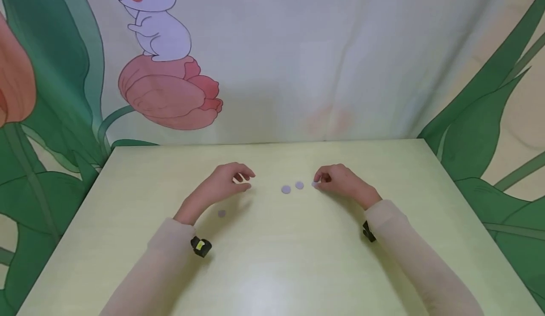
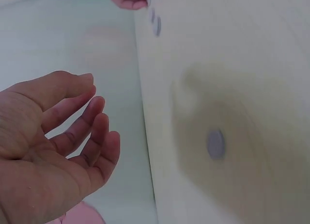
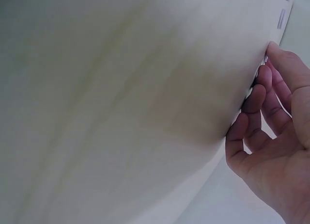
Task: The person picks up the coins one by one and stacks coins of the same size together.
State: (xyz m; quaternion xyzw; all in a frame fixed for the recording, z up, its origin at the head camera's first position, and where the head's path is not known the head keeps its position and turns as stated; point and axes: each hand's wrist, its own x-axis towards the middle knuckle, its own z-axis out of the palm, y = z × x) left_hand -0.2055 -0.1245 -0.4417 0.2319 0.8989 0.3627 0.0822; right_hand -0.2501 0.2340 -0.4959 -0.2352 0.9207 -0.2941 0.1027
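Note:
My right hand (image 1: pixel 342 179) is low over the table with curled fingers, pinching a small pale lilac disc (image 1: pixel 314 184) between thumb and fingertips. Most of that disc is hidden behind the fingers. Just left of it, two similar flat discs lie on the tabletop: a nearer one (image 1: pixel 286 189) and another (image 1: pixel 300 185) close beside the fingertips. My left hand (image 1: pixel 224 181) hovers above the table, fingers loosely bent and thumb apart, holding nothing. A separate disc (image 2: pixel 216 144) rests on the table within the left hand's shadow, toward the wrist.
The pale yellow table (image 1: pixel 272 264) runs back to a hanging cloth (image 1: pixel 272 60) printed with a white animal on a pink flower. Printed green leaves (image 1: pixel 472 150) border the right side. Each wrist carries a small black camera, such as the left one (image 1: pixel 201 246).

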